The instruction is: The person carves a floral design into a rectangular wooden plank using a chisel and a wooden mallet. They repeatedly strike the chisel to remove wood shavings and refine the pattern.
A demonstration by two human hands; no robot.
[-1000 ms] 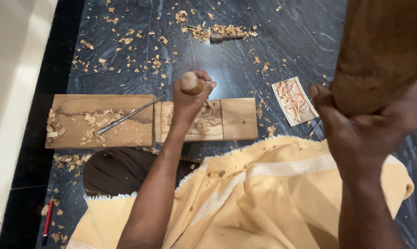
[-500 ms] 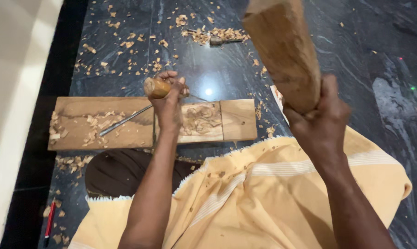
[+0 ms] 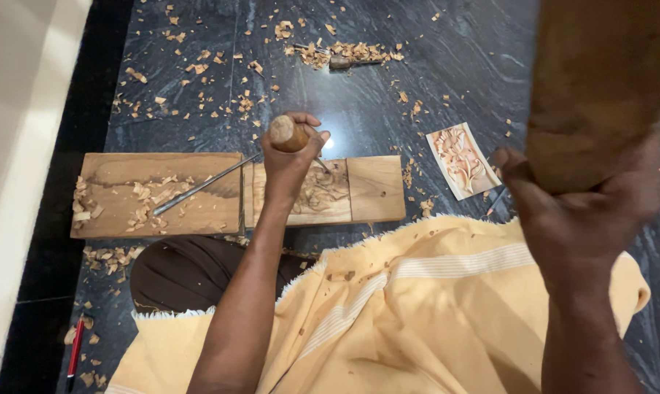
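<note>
The mallet is up again, closer to the camera than half a second ago.

Nearest, the right hand (image 3: 578,211) is wrapped tight around the big wooden mallet (image 3: 600,87), which now fills the top right corner and looks blurry; before, it stood more to the middle. Below lies the yellow cloth (image 3: 417,321). Farther out, the left hand (image 3: 290,164) grips the chisel (image 3: 288,133) by its round handle, tip on the carved wood block (image 3: 366,190), as before. Beside it rest a long plank (image 3: 126,175) and a small carving (image 3: 461,160). Wood chips (image 3: 344,52) lie far off.
</note>
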